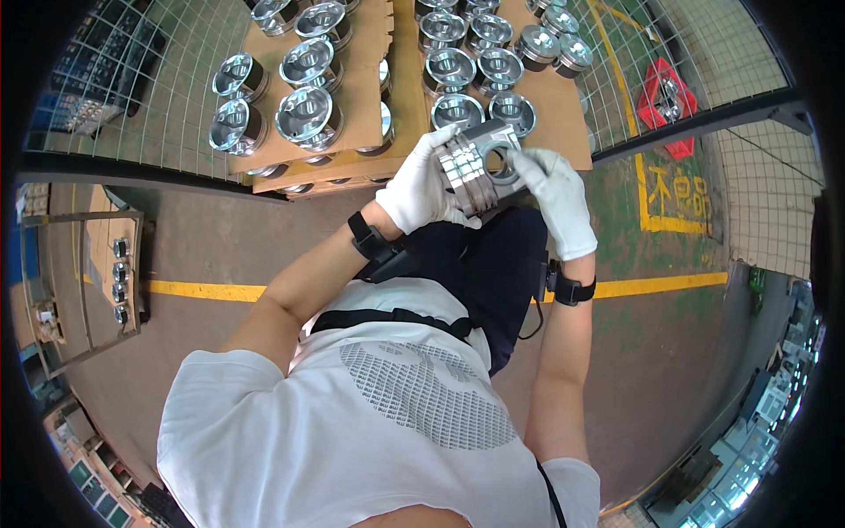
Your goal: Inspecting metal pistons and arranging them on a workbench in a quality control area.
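A metal engine piston (468, 179) is held on its side in front of my body, its ring grooves toward the left and a round pin hole facing up. My gloved left hand (415, 187) is closed around the grooved end, thumb below and fingers above. At the other end, the gloved fingers of my right hand (556, 192) grip the piston beside the pin hole; some fingertips are hidden behind it. Just beyond my hands, several similar pistons (458, 113) stand in rows on a cardboard sheet (556, 123).
More pistons (308, 117) stand on stacked cardboard (363, 141) at the far left. Wire mesh panels (198, 97) with a dark frame bar (704, 119) flank the stack. A red bin (653, 110) with metal parts is at the far right. Behind on the left stands a framed rack (141, 264) with pistons.
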`<state>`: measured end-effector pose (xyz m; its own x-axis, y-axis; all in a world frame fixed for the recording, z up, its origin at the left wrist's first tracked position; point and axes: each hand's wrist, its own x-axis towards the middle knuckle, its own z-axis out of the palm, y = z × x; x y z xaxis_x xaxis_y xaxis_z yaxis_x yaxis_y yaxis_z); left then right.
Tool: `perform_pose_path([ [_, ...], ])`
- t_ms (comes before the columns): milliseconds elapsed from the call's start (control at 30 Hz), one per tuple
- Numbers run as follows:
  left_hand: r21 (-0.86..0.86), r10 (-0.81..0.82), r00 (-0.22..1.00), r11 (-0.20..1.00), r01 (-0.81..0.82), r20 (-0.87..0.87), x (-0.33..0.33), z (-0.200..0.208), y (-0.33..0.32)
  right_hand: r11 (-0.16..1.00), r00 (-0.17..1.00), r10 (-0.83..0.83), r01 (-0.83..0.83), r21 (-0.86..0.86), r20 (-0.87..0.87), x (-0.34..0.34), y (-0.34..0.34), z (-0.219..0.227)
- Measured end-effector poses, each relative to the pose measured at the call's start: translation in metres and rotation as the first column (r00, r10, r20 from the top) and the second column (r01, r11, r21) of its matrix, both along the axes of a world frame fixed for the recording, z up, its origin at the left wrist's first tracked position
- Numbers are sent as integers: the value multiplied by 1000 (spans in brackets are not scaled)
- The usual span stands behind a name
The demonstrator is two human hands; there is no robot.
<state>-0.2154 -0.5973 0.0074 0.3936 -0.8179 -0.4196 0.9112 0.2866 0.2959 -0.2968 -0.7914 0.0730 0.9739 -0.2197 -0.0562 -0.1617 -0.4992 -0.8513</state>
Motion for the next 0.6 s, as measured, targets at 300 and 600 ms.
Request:
perform_pose_path([
  [300,-6,-148,987,989,147,-65,2,5,-2,983,971,-10,-34,181,239,-6,-2,-34],
  [600,61,-47,987,997,38,155,-9,-3,-5,919,980,-196,168,357,44,-7,4,-27],
])
